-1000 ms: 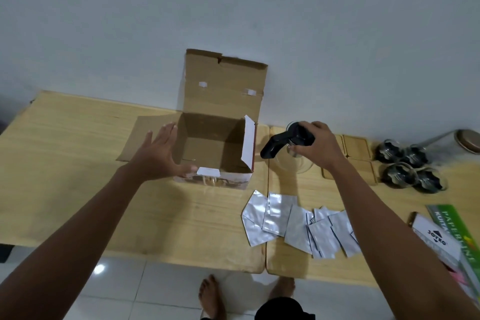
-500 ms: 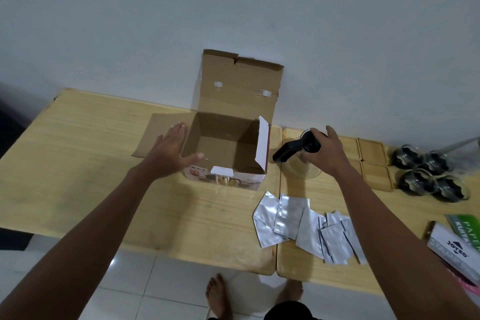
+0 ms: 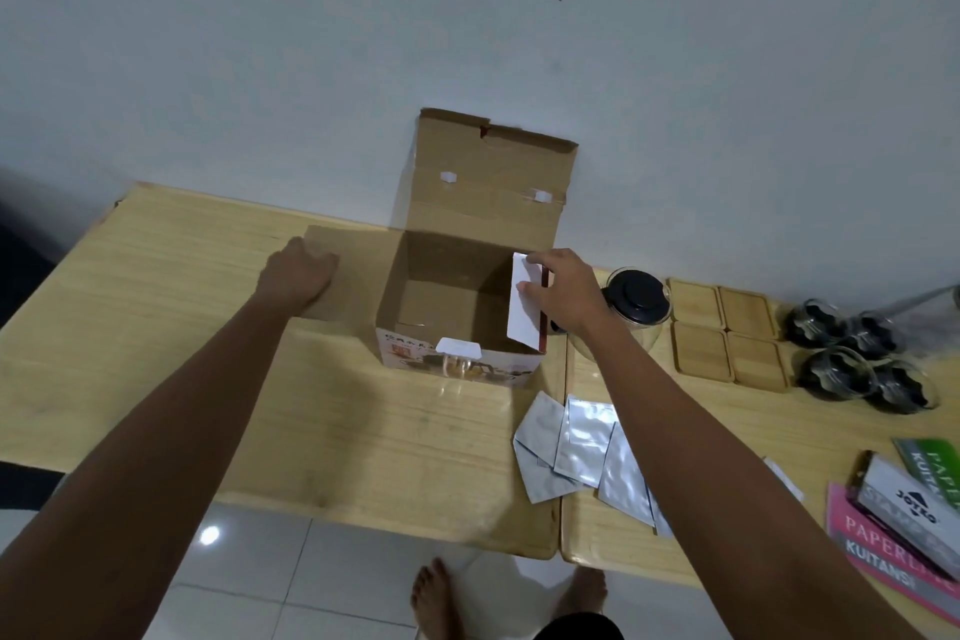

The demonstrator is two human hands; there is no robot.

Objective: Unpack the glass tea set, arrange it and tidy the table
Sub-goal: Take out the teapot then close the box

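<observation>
An open cardboard box [image 3: 457, 276] stands at the middle of the wooden table [image 3: 156, 307], its lid flap up against the wall. My right hand [image 3: 558, 296] pinches the box's white right side flap [image 3: 525, 307]. My left hand [image 3: 298, 273] presses on the brown left flap [image 3: 353, 250] lying flat on the table, fingers curled over its far edge. A glass teapot with a black lid [image 3: 636, 304] stands just right of the box. Several bamboo coasters [image 3: 724, 333] and several glass cups [image 3: 857, 361] lie further right.
Several silver foil pouches [image 3: 582, 452] are scattered near the front edge, partly under my right forearm. Receipt books and a boxed item [image 3: 904, 509] lie at the front right. A seam [image 3: 563, 431] splits the two tabletops. My bare feet show on the tiled floor below.
My right hand let go of the teapot, which now stands on the table, and moved left onto the box's right flap. My left hand slid left onto the flat left flap.
</observation>
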